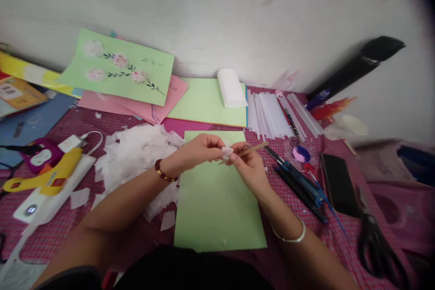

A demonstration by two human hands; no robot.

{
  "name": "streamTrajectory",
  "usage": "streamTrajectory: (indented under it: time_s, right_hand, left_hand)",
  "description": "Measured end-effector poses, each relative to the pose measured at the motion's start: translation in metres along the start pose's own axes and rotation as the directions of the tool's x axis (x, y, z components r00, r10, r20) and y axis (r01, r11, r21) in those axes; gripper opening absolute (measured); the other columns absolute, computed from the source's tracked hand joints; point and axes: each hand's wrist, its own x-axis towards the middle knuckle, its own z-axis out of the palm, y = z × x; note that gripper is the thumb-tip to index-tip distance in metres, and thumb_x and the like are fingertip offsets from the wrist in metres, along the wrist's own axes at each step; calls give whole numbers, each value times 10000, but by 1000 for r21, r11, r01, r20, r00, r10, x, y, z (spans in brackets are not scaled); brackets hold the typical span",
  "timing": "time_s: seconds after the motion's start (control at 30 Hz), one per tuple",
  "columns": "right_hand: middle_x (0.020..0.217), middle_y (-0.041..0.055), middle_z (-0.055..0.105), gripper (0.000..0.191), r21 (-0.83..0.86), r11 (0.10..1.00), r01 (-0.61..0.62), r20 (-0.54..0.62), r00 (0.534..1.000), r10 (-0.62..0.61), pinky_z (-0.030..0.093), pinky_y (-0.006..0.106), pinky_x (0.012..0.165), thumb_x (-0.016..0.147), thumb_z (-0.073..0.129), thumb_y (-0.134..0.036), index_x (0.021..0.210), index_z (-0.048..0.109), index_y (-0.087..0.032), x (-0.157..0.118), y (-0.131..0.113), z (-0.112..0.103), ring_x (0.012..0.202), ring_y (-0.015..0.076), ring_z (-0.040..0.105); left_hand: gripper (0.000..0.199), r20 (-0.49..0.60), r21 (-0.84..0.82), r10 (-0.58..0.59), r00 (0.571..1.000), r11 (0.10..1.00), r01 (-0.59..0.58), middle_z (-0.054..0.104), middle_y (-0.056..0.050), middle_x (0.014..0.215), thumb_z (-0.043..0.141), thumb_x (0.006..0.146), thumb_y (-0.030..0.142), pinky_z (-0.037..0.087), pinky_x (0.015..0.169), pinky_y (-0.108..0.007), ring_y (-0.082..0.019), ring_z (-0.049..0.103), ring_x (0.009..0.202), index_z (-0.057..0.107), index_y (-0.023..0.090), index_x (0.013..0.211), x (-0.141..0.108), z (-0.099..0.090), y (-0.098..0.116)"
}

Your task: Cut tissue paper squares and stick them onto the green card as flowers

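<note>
Above a light green sheet of paper (217, 208), my two hands meet around a small crumpled piece of white tissue paper (227, 152). The fingers of my left hand (204, 148) pinch this piece from the left. My right hand (249, 167) grips a flat wooden stick (258, 147) that slants up to the right, and its thumb touches the tissue. Part of the stick is hidden behind the fingers. Beside my left forearm lies a loose heap of white tissue squares (132, 154).
At the back left leans a green card with paper flowers (136, 70). A yellow glue gun (64, 172) rests on a white power strip (47, 210). Pens (299, 190), a phone (340, 183) and black-handled scissors (377, 244) lie right; glue sticks (270, 115) and a tissue pack (232, 88) lie behind.
</note>
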Motion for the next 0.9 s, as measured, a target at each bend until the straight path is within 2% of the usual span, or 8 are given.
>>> streamTrajectory:
  time_s: [0.17,0.3,0.4,0.47,0.53,0.67,0.77,0.9]
  right_hand:
    - [607,-40,558,267,-97,995,14,0,1000,-14,408,232,474,789,724,-408,716,560,-211,-1,-4,3,506,108,544]
    - [645,-27,595,190,-92,994,61,-26,998,-64,466,251,544,820,698,-341,728,604,-204,2,-4,-6,568,123,600]
    - [756,-3,661,120,34,992,118,-149,982,-112,526,299,658,880,610,-287,798,649,-209,5,0,-19,645,136,645]
    - [793,1,676,99,98,987,130,-218,970,-106,531,307,648,877,576,-236,825,658,-215,7,5,-27,647,138,644]
    - [769,-2,672,103,80,989,124,-229,968,-103,514,292,602,855,562,-191,822,657,-215,6,11,-31,631,138,626]
    - [749,6,661,120,-150,979,137,-156,975,-160,495,292,586,851,545,-180,808,654,-208,0,16,-29,631,146,601]
    - [786,18,659,125,-279,942,186,-121,966,-227,505,305,596,868,537,-196,827,654,-211,-3,16,-26,660,157,606]
    - [808,21,655,134,-344,916,207,-87,964,-250,508,313,614,882,524,-190,844,649,-218,-2,18,-26,685,162,609]
  left_hand:
    - [153,-6,16,32,999,999,-32,574,24,683,637,768,292,347,570,-213,-78,471,606,650,147,816,-4,7,7]
    - [108,-186,177,101,977,982,-68,544,29,639,619,740,233,310,530,-210,-72,435,572,593,142,689,-1,3,9]
    - [93,-341,255,185,922,962,-98,533,33,634,601,745,210,289,519,-209,-69,416,565,586,145,680,5,-12,4]
    - [104,-402,233,162,901,970,-70,522,37,626,604,766,225,275,508,-208,-63,405,549,588,146,700,12,-24,-6]
    - [116,-386,148,86,918,989,-30,530,36,616,589,795,235,293,501,-202,-60,419,529,581,150,717,21,-34,-21]
    - [91,-285,-10,-2,958,1000,-1,565,28,608,570,809,187,379,517,-193,-60,486,518,557,152,726,33,-41,-47]
    - [69,-245,-25,-13,969,1000,8,558,39,591,610,781,161,378,505,-186,-53,490,498,564,147,730,36,-41,-53]
    - [59,-193,10,-26,981,1000,28,566,42,589,647,740,155,390,525,-188,-56,505,510,590,142,751,34,-44,-51]
